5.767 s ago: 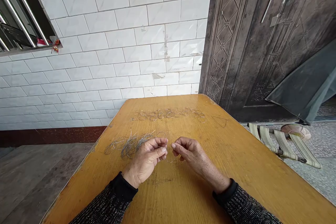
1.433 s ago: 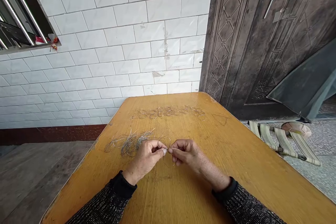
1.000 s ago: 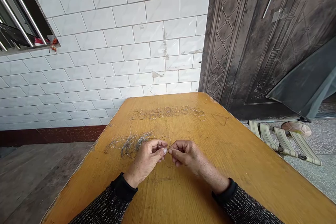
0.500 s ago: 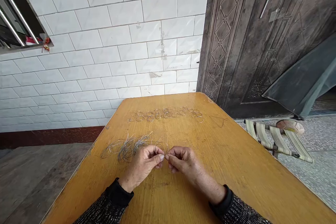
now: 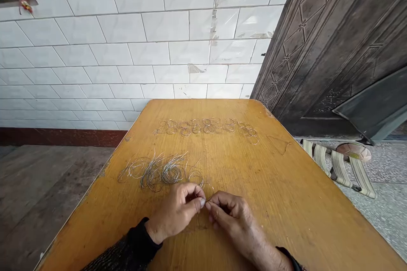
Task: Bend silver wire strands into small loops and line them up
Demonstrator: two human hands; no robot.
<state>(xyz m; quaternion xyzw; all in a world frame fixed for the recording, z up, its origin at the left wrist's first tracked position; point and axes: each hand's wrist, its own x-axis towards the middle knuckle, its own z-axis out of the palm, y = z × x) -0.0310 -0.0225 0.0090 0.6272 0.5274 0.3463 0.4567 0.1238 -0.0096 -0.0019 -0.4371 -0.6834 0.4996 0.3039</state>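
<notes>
The left hand (image 5: 178,216) and right hand (image 5: 229,216) pinch one thin wire loop (image 5: 203,197) between fingertips, close together for control, just beside the loose wire pile (image 5: 155,171).

Left hand (image 5: 178,214) and right hand (image 5: 230,218) pinching thin wire (image 5: 203,190) over yellow table (image 5: 286,203).

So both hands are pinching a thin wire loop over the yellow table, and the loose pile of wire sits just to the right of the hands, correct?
Not quite. In the head view the loose pile of wire lies left of and beyond the hands, not to their right. The rest holds: the left hand and right hand pinch a thin wire loop over the yellow table.
</notes>
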